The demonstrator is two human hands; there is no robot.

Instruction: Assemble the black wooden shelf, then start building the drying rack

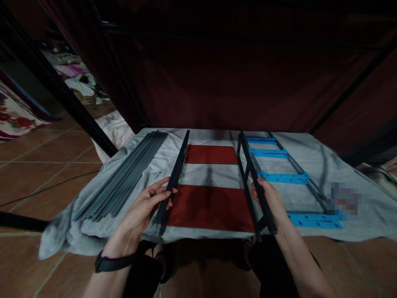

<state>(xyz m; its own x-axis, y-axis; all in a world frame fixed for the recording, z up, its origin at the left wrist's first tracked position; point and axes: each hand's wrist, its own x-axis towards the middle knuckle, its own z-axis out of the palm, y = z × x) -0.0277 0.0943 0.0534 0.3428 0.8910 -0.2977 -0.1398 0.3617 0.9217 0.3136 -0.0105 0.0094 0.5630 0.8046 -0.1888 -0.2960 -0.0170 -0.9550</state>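
Observation:
My left hand [151, 200] is closed around the lower part of a long black side frame [178, 167], thumb on top. Opposite it, a second black side frame [250, 165] with short crosspieces stands on its edge, and my right hand [268, 194] grips its outer bar. Between the two frames lie a smaller red panel [211, 154] farther away and a larger red panel [211, 207] nearer me. Whether the panels are joined to the frames I cannot tell.
A grey cloth [173, 142] covers the work surface. Several grey tubes [124, 178] lie bundled at left. On the right, blue perforated strips [283, 178] span thin dark rods [294, 163]. A dark red curtain [217, 87] hangs behind; a black post [71, 99] slants at left.

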